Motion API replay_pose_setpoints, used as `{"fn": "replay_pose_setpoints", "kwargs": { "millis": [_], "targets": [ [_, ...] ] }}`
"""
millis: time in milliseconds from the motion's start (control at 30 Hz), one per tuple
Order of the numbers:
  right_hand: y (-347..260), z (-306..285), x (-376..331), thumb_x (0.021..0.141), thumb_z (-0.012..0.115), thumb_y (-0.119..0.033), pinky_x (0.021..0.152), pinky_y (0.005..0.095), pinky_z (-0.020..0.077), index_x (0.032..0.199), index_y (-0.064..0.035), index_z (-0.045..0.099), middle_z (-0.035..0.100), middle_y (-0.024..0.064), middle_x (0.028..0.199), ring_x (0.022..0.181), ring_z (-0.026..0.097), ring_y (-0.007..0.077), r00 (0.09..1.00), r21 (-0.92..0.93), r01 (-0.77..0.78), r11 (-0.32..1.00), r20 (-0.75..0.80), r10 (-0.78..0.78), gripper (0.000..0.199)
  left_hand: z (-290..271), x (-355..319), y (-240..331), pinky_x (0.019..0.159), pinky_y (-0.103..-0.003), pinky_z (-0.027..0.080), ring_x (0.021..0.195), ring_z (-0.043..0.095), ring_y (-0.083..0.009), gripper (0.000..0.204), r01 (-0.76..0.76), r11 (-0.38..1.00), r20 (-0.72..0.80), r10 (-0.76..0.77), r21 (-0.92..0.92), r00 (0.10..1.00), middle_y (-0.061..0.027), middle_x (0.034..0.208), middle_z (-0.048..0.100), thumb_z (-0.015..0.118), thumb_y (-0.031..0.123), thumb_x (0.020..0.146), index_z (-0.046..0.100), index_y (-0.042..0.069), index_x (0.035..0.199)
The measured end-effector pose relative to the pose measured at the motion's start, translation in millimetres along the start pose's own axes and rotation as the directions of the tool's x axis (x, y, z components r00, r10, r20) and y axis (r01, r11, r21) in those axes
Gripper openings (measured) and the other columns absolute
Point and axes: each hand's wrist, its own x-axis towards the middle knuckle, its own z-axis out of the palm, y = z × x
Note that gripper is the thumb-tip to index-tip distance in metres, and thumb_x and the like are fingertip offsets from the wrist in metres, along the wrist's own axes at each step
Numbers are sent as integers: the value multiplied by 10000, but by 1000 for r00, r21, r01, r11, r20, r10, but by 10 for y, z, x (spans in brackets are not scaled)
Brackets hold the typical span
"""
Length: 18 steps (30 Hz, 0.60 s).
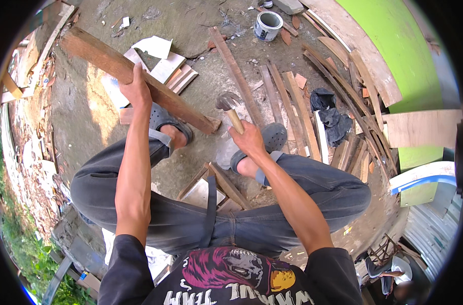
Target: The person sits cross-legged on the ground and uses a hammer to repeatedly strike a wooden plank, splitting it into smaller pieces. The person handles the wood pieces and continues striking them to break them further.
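My left hand (136, 90) is closed around a thick brown wooden beam (178, 104), which slants from the far left down toward the middle. The beam's near end is close to the ground between my feet, and its far end reaches up left. In my right hand (249, 138) is a claw hammer (234, 114), gripped by its pale wooden handle with the metal head pointing away from me. The hammer head is just right of the beam's near end, apart from it. My fingers wrap the handle, and part of it is hidden in my palm.
Long wooden strips (236, 76) lie on the ground ahead and to the right. Beyond them stands a paint can (268, 26). A black plastic bag (335, 124) sits among the strips. Cut boards (168, 67) are stacked beyond my left foot, and short wood pieces (226, 185) lie between my legs.
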Motion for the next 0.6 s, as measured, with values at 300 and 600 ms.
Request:
{"fn": "replay_pose_setpoints", "kwargs": {
  "millis": [300,600],
  "targets": [
    [424,754,403,835,674,-313,680,482,509,910,17,662,652,264,725,725,678,423,992,-103,-52,993,112,64,338,-26,579,-518,723,-359,538,771,671,-227,359,47,977,-50,-37,208,998,-141,855,681,698,197,837,595,-72,1052],
    [483,833,558,820,679,-309,683,494,511,932,1,678,652,276,736,737,669,443,997,-86,38,996,69,-32,330,-52,783,-734,703,-360,545,759,673,-237,353,87,982,-55,-79,167,995,-144,882,664,693,180,836,594,-77,1057]
  ]
}}
